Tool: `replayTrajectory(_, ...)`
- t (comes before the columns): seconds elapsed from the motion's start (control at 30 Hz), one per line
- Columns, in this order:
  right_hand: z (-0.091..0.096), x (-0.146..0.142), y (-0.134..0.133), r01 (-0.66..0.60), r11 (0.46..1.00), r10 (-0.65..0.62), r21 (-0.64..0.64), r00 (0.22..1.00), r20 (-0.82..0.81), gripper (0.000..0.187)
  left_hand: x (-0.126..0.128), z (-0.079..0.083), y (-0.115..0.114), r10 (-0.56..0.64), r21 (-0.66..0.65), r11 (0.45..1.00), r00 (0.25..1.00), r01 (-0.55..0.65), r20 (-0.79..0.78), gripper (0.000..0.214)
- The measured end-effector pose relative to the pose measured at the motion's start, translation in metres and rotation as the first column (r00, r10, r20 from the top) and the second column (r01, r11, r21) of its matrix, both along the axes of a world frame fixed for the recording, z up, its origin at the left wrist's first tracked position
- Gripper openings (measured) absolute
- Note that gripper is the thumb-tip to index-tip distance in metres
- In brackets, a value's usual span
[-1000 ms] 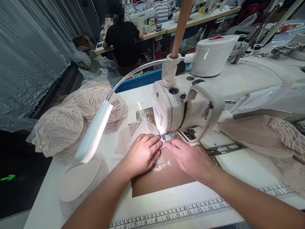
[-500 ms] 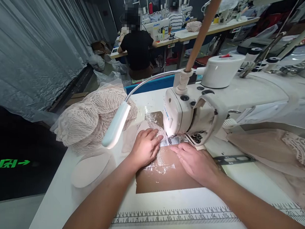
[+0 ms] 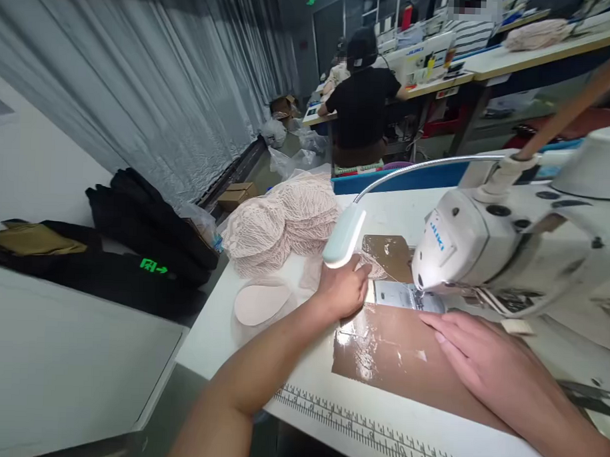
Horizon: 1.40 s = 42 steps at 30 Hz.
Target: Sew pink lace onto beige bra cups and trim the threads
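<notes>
My left hand [image 3: 343, 290] is closed, its fingers curled on a thin pale lace piece [image 3: 378, 263] just left of the needle plate [image 3: 397, 295], under the lamp head [image 3: 343, 236]. Fingers stretched out, my right hand [image 3: 480, 358] lies flat on the shiny brown patch [image 3: 390, 355] of the table, fingertips close below the presser foot. The white sewing machine head [image 3: 459, 247] stands right above both hands. How much of the lace sits under the left palm is hidden.
A pile of pink lace cups [image 3: 285, 218] and an oval pad [image 3: 262, 304] lie left of my hand. A printed ruler [image 3: 378, 431] runs along the table's near edge. Dark clothes [image 3: 150, 223] lie further left. A person in black [image 3: 362, 104] sits at a bench behind.
The view has swung left. My left hand has drawn away from the needle to the left and curled shut on the lace. My right hand stays flat by the presser foot.
</notes>
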State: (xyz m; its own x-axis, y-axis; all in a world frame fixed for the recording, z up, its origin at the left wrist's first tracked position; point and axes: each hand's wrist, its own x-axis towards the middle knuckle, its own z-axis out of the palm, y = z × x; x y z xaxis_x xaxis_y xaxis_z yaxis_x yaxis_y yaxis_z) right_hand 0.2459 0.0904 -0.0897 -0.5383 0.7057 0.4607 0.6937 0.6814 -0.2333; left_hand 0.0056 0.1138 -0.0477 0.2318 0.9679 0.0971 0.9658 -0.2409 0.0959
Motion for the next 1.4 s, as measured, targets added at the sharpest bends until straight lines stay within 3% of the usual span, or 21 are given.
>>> replayTrajectory(0.2,-0.002,0.002,0.003,-0.066,0.995,0.06,0.076,0.995,0.08,0.036,-0.029,0.045,-0.027,0.058,-0.11,0.992,0.998,-0.06,-0.018,0.043)
replayTrajectory(0.23,-0.002,0.002,0.003,-0.069,0.994,0.063,0.081,0.995,0.084,0.036,-0.041,0.052,-0.036,0.136,-0.117,0.984,0.991,-0.137,-0.011,0.045)
replayTrajectory(0.27,-0.002,0.002,0.003,-0.068,0.994,0.061,0.085,0.994,0.086,0.036,-0.056,0.057,-0.046,0.292,-0.114,0.95,0.957,-0.29,-0.002,0.045)
replayTrajectory(0.37,-0.003,0.004,0.004,-0.065,0.995,0.058,0.079,0.995,0.085,0.036,-0.106,0.059,-0.079,0.554,-0.09,0.828,0.832,-0.553,-0.024,0.045)
replayTrajectory(0.4,-0.004,0.004,0.004,-0.062,0.995,0.056,0.072,0.995,0.083,0.036,-0.121,0.056,-0.091,0.592,-0.107,0.8,0.806,-0.59,-0.018,0.042)
replayTrajectory(0.47,-0.005,0.005,0.004,-0.06,0.997,0.056,0.047,0.995,0.081,0.036,-0.143,0.047,-0.116,0.592,-0.144,0.8,0.806,-0.582,0.027,0.031)
replayTrajectory(0.57,-0.002,0.003,0.003,-0.061,0.998,0.061,-0.004,0.996,0.069,0.035,-0.147,0.037,-0.148,0.513,-0.298,0.85,0.813,-0.434,0.278,0.026)
replayTrajectory(0.6,0.001,0.002,0.003,-0.059,0.998,0.06,-0.024,0.996,0.062,0.035,-0.14,0.036,-0.153,0.486,-0.388,0.861,0.759,-0.33,0.432,0.027)
replayTrajectory(0.7,0.011,-0.001,-0.001,-0.027,0.997,0.03,-0.077,0.999,0.027,0.034,-0.103,0.038,-0.15,0.415,-0.513,0.851,0.452,0.115,0.789,0.03)
replayTrajectory(0.77,0.019,-0.002,-0.006,0.0,0.993,-0.005,-0.116,0.999,-0.042,0.032,-0.071,0.04,-0.132,0.335,-0.47,0.821,0.393,0.324,0.856,0.033)
replayTrajectory(0.87,0.031,0.0,-0.013,-0.015,0.981,-0.027,-0.195,0.977,-0.213,0.026,-0.025,0.035,-0.094,0.159,-0.388,0.841,0.513,0.378,0.844,0.038)
replayTrajectory(0.93,0.036,0.002,-0.018,-0.113,0.961,0.042,-0.253,0.963,-0.268,0.025,-0.001,0.028,-0.071,0.032,-0.314,0.88,0.614,0.357,0.788,0.041)
replayTrajectory(1.0,0.039,0.003,-0.021,-0.215,0.932,0.156,-0.291,0.965,-0.213,0.024,0.014,0.02,-0.053,-0.067,-0.249,0.901,0.679,0.357,0.731,0.045)
replayTrajectory(1.13,0.037,0.001,-0.022,-0.212,0.937,0.209,-0.278,0.977,-0.043,0.021,0.021,0.008,-0.028,-0.104,-0.155,0.952,0.758,0.263,0.644,0.041)
replayTrajectory(1.23,0.035,0.0,-0.022,-0.192,0.945,0.187,-0.266,0.981,-0.045,0.023,0.016,0.003,-0.016,-0.092,-0.136,0.966,0.788,0.218,0.609,0.034)
replayTrajectory(1.4,0.037,0.003,-0.024,-0.201,0.943,0.19,-0.265,0.98,-0.066,0.038,0.02,0.004,-0.014,-0.125,-0.151,0.952,0.791,0.265,0.599,0.032)
